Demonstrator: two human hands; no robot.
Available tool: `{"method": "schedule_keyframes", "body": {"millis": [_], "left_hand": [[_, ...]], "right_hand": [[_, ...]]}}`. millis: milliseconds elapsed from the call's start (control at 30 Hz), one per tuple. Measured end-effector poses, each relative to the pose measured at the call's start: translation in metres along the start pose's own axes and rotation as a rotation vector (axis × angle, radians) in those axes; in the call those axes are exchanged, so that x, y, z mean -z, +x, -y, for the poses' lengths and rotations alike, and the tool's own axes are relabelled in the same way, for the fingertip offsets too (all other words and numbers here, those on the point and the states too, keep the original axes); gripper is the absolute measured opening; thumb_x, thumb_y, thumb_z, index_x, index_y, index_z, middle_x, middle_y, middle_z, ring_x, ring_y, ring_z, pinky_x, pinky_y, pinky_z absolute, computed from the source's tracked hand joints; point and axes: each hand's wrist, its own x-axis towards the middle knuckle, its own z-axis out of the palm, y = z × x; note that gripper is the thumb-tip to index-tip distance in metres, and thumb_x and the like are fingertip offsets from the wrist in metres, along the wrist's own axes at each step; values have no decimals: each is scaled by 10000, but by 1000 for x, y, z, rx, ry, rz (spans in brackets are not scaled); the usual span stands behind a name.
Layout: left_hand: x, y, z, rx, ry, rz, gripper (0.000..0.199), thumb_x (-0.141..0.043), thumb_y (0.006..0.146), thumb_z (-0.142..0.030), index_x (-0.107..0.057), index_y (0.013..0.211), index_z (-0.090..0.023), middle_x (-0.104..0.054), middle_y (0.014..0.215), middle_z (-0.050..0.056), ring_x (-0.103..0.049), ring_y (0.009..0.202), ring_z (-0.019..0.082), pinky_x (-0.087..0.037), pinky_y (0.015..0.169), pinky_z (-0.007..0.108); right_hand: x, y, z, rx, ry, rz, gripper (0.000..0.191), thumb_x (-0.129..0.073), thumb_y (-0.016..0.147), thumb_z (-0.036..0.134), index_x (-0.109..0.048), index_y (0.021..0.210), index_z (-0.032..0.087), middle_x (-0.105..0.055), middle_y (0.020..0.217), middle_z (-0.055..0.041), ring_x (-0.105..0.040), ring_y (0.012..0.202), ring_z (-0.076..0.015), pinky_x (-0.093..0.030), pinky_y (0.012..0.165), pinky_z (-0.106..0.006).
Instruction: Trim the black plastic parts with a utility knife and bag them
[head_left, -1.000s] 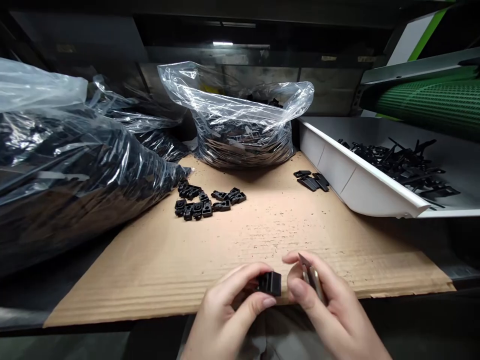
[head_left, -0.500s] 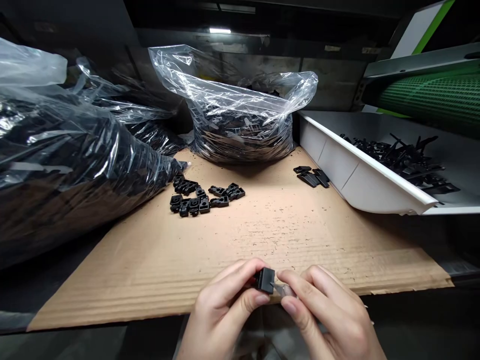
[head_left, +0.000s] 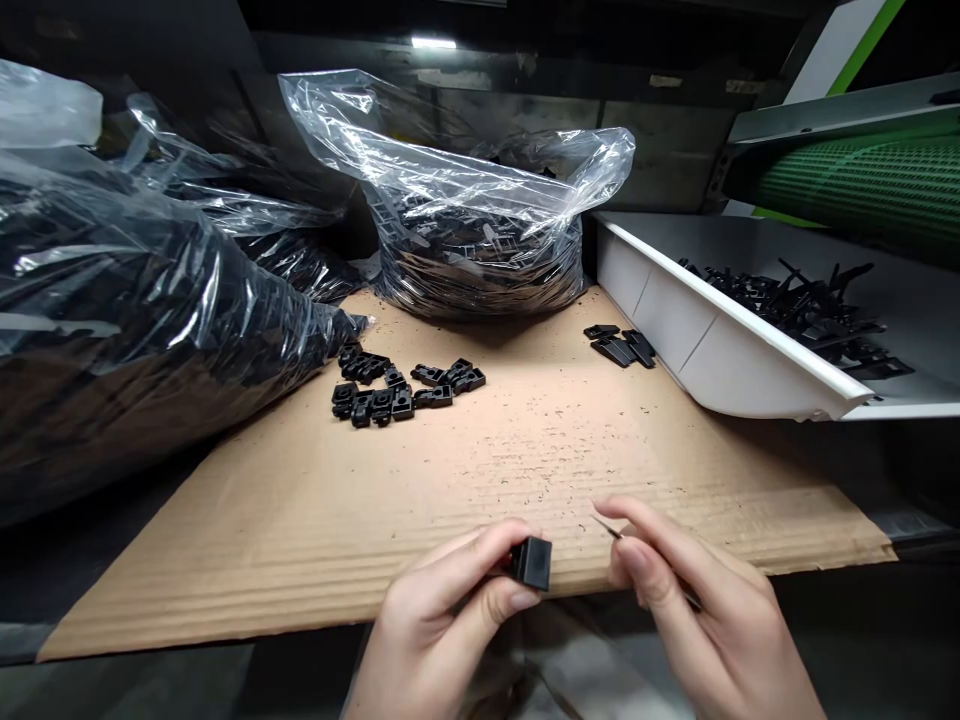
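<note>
Between the thumb and forefinger of my left hand is a small black plastic part, its square end facing right. My right hand grips a thin pointed blade; the fingers hide most of its handle. The blade's tip points up and left, apart from the black part. Both hands are over the front edge of the cardboard sheet. Farther back on the cardboard lies a group of similar black plastic parts.
A clear bag of black pieces stands at the back, and a larger bag bulges at left. Flat black pieces lie beside a white tray holding black parts. Dark shavings dot the cardboard. A green mesh roller is at right.
My right hand has moved right with the blade, away from the black plastic part it was touching. My left hand keeps its hold in nearly the same place. The view has shifted slightly.
</note>
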Motion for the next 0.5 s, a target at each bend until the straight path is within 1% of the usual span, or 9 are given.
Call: {"method": "schedule_keyframes", "body": {"millis": [100,167,233,400,500], "left_hand": [[1,2,-2,-47,39,28,228,-632,729,-148,-704,864,-318,-712,860,-48,-640,808,154,-488,719,155],[1,4,-3,-67,54,58,244,-620,739,-131,-698,873,-319,-709,875,-54,-640,804,148,-489,715,149],[2,4,-4,-78,59,73,242,-615,744,-126,-697,868,-318,-707,871,-59,-641,785,141,-492,698,144],[-2,3,-2,-101,37,8,203,-621,738,-156,-708,842,-307,-710,825,-54,-642,744,149,-499,656,157],[-4,1,1,-89,44,-40,197,-630,726,-164,-713,835,-306,-712,820,-46,-644,737,161,-506,654,177]], "right_hand": [[-2,1,7,-57,127,69,143,-405,869,159,-525,827,224,-529,583,46,-518,498,-76,-401,492,-168],[-7,2,11,-75,150,113,175,-396,865,165,-515,744,212,-503,567,39,-513,507,-81,-381,476,-176],[-12,4,13,-85,150,131,199,-390,861,164,-506,704,203,-497,564,29,-514,525,-91,-372,478,-186],[-14,6,12,-90,145,184,207,-385,861,167,-507,696,193,-493,564,26,-484,510,-91,-357,479,-192],[-12,5,11,-97,143,216,223,-380,865,179,-499,677,189,-489,563,25,-466,505,-91,-347,474,-196]]}}
